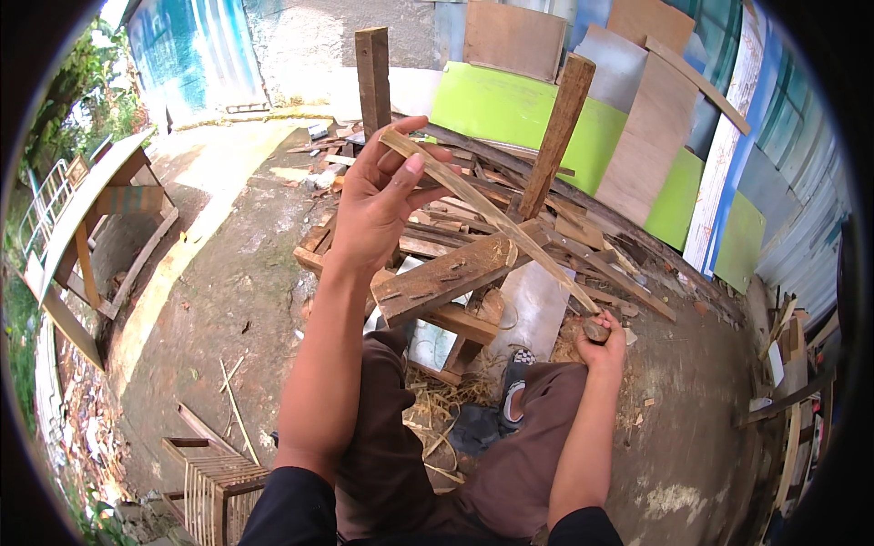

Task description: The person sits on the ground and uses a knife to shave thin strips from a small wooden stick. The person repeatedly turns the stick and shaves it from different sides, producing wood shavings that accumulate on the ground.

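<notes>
A thin wooden strip is held diagonally in front of the person, its upper end at the left hand and its lower end at the right hand. The strip is gripped near its upper end between the thumb and fingers of the left hand, which is raised well above the ground. The right hand is closed around a round-ended brown piece beside the right knee; whether the strip's lower end is also gripped there cannot be told. Below the strip, a thick plank is supported at a tilt above a low wooden frame, between the person and a pile of scrap wood. Two upright posts are positioned beyond the plank: a left post behind the left hand, and a right post, which is leaned slightly to the right. A pale flat sheet is located to the right of the frame. Pale shavings are scattered on the ground near a checked shoe. A slatted wooden frame is placed at the lower left, and a larger piece of wooden furniture is seen farther off on the left. A bright green panel is stood at the rear, behind the pile.
</notes>
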A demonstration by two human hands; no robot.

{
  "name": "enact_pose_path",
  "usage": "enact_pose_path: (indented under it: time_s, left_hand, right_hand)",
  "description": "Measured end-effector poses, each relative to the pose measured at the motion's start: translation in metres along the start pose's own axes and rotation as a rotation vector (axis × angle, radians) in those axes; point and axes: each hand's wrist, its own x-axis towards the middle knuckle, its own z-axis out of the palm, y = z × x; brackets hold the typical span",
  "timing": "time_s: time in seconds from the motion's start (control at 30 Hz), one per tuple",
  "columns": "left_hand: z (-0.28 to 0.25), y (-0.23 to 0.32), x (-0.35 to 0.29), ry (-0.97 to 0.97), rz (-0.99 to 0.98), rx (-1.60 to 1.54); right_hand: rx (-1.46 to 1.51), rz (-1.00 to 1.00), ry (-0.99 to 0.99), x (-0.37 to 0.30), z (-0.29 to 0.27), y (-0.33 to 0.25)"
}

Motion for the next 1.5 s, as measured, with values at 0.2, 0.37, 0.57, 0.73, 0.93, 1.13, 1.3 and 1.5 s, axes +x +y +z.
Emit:
enact_pose_path:
  time_s: [0.2, 0.37, 0.57, 0.73, 0.93, 1.13, 1.3, 1.5]
  left_hand:
    - [0.048, -0.005, -0.011, -0.130, 0.104, -0.084]
    - [0.069, -0.006, -0.021, -0.166, 0.200, -0.062]
    - [0.071, -0.009, -0.021, -0.151, 0.178, -0.118]
    - [0.054, -0.006, -0.012, 0.013, 0.346, 0.079]
    - [0.036, -0.002, -0.005, 0.186, 0.247, -0.267]
    - [0.001, -0.007, 0.003, 0.312, 0.098, -0.346]
    - [0.001, -0.017, 0.005, 0.178, -0.199, -0.331]
    - [0.025, -0.034, 0.007, 0.225, -0.318, -0.272]
  right_hand:
    - [-0.116, 0.010, 0.048, 0.009, -0.007, 0.000]
    - [-0.153, 0.039, 0.086, 0.023, -0.017, 0.007]
    - [-0.123, 0.202, 0.074, 0.025, -0.020, 0.009]
    - [-0.109, 0.067, 0.023, 0.018, -0.017, 0.015]
    - [-0.141, 0.079, -0.099, -0.001, -0.005, 0.018]
    - [-0.340, 0.108, -0.392, -0.024, 0.008, 0.027]
    - [-0.679, 0.106, -0.682, -0.062, 0.020, 0.046]
    - [-0.852, 0.124, -0.840, -0.100, 0.023, 0.099]
